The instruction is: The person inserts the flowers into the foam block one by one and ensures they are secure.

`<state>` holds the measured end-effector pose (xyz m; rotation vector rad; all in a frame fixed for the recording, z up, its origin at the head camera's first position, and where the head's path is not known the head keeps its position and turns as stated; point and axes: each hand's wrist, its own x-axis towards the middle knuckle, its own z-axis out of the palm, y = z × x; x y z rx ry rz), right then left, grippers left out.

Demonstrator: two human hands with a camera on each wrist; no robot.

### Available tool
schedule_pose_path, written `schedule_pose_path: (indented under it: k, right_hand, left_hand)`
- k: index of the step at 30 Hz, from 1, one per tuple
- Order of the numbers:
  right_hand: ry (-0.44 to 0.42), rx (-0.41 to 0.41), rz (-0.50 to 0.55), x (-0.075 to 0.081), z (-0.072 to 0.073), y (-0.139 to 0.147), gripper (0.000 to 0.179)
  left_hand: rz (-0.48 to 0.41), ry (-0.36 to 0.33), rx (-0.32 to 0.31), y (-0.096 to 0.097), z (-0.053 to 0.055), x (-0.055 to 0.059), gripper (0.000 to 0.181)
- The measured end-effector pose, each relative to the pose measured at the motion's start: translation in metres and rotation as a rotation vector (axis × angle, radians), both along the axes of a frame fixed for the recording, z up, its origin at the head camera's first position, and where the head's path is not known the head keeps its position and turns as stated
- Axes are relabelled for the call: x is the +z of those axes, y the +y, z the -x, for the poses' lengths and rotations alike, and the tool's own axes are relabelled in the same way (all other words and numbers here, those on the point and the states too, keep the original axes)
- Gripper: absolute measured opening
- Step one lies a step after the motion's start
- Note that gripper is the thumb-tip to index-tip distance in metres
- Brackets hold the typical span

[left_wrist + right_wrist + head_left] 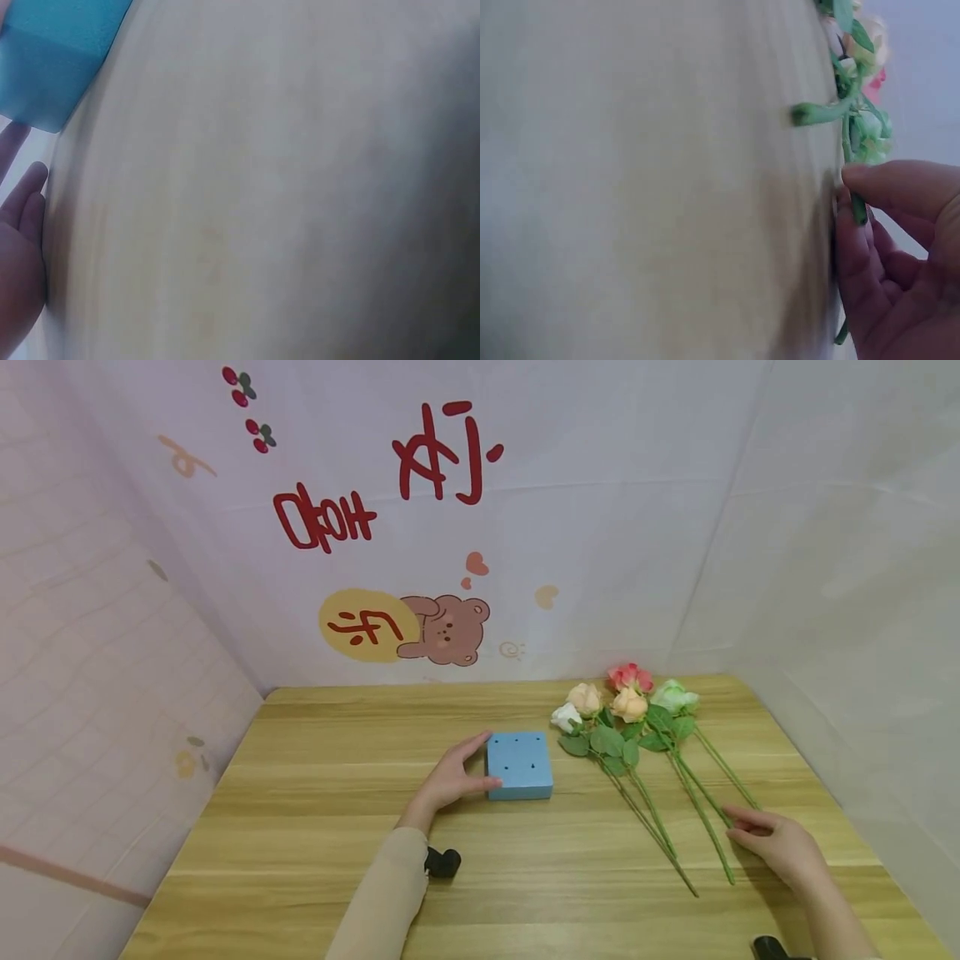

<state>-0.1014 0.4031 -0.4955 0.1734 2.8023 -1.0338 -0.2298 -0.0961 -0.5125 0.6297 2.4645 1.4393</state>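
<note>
A light blue square block [519, 766] with several small dark holes in its top lies on the table. My left hand [448, 779] spans its left side, thumb at the front edge and a fingertip at the back corner; the other fingers stretch low by the table. On the right, my right hand [782, 847] pinches the green stem [857, 206] of an artificial rose between thumb and forefinger, close to the stem's cut end. Its bloom lies among the others at the back, where leaves overlap. Other stems [647, 814] lie left of this hand.
White [566, 717], peach [629, 704], pink [630, 677] and pale green [675, 696] rose heads cluster at the table's back right. A white printed cloth wall [600, 527] rises behind the wooden table [315, 793], with more cloth at both sides.
</note>
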Motion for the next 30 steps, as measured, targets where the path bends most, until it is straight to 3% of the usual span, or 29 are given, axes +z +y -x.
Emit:
schedule_pose_path:
  k: [9,16,23,30]
  right_hand:
    - [-0.043,0.022,0.279,-0.002,0.006,0.008,0.055]
    - [-0.051,0.071,0.325,-0.001,0.018,0.009,0.050]
    - [-0.109,0.067,0.327,0.008,0.030,0.006,0.058]
    - [-0.135,0.058,0.312,0.009,0.032,0.004,0.059]
  left_hand:
    - [0.005,0.000,0.007,0.001,0.002,-0.001,0.091]
    - [0.001,0.002,-0.003,0.001,0.001,0.000,0.091]
    - [-0.001,0.008,-0.006,0.000,0.000,0.000,0.091]
    - [0.010,0.004,-0.005,0.001,0.000,0.000,0.092]
